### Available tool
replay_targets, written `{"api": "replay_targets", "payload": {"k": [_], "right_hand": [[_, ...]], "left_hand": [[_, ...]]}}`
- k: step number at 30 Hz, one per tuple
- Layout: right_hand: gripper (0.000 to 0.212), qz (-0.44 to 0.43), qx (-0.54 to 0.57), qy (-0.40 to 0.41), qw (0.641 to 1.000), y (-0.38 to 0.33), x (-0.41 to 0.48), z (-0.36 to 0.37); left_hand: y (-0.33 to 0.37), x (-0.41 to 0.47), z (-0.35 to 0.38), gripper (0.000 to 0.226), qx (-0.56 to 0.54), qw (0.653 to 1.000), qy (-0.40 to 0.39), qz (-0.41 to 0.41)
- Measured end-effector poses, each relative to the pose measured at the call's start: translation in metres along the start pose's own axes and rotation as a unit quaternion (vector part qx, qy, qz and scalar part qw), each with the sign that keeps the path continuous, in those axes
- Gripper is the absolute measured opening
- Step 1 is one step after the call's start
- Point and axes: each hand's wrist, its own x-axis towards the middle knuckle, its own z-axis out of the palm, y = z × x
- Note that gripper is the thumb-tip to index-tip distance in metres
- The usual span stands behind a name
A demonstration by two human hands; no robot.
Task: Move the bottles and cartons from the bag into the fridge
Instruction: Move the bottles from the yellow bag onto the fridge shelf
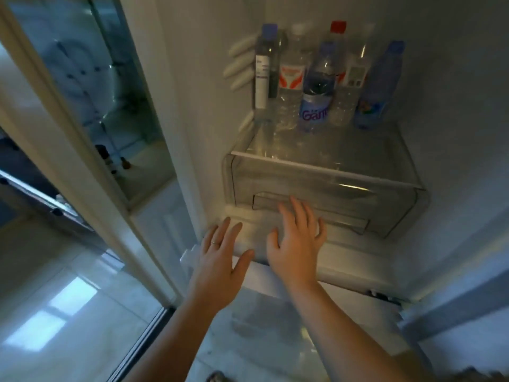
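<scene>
Several plastic water bottles stand upright at the back of a glass fridge shelf (pixel 325 158): a tall one with a blue cap (pixel 265 64), a clear one with a red-white label (pixel 292 75), one with a purple label (pixel 315 106), one with a red cap (pixel 351 70) and a blue one (pixel 378 86) at the right. Below the shelf sits a clear drawer (pixel 316 194). My left hand (pixel 217 268) and my right hand (pixel 296 244) reach in with spread, straight fingers, both empty. The right fingertips are at the drawer's handle recess. No bag or carton is in view.
The open fridge door (pixel 91 128) stands at the left with a glass-fronted compartment. A pale tiled floor (pixel 68 312) shows below it. The fridge's white inner walls (pixel 454 119) close in the right side and back.
</scene>
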Motion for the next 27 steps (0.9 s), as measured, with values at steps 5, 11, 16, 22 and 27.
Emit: {"api": "replay_targets", "payload": {"k": [5,11,16,22,27], "right_hand": [[0.047,-0.036,0.052,-0.046,0.997,-0.014,-0.044,-0.010],[0.047,-0.078,0.084,-0.094,0.989,-0.032,-0.113,-0.026],[0.047,-0.103,0.083,-0.108,0.985,-0.046,-0.195,-0.049],[0.047,-0.111,0.054,-0.124,0.985,-0.048,-0.306,-0.085],[0.048,-0.083,0.020,-0.167,0.982,-0.034,-0.387,-0.117]], "left_hand": [[-0.008,-0.069,-0.021,0.074,0.027,0.996,0.004,-0.087],[-0.020,-0.157,-0.040,0.083,0.048,0.990,-0.001,-0.135],[-0.033,-0.240,-0.040,0.074,0.062,0.992,0.001,-0.113],[-0.038,-0.344,-0.032,0.065,0.090,0.990,-0.010,-0.110],[-0.028,-0.417,-0.020,0.066,0.091,0.986,-0.060,-0.124]]}}
